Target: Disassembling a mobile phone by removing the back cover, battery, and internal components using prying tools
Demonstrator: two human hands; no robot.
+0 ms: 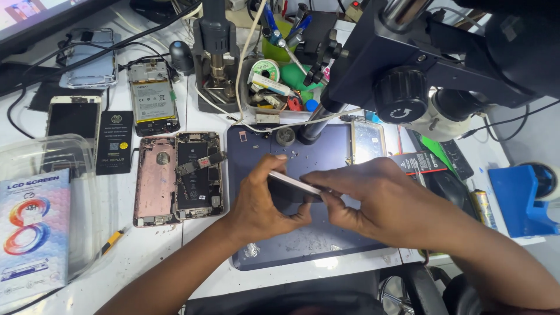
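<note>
My left hand [261, 201] and my right hand [367, 198] both grip a thin phone [293, 184], held edge-on and tilted just above a dark blue work mat [303, 245]. The left thumb rests on its upper left end; the right fingers pinch its right end. To the left of the mat lies an opened pink phone housing [156, 178] beside its exposed inner frame [199, 175]. A small phone screen [367, 140] lies at the mat's far right corner.
A black microscope [420, 64] overhangs the mat from the upper right. Other phones [153, 98], a loose battery [114, 143], cables and a tool tray [274, 81] crowd the back. A clear box with a screen package [34, 233] sits left; a blue tape dispenser [522, 198] right.
</note>
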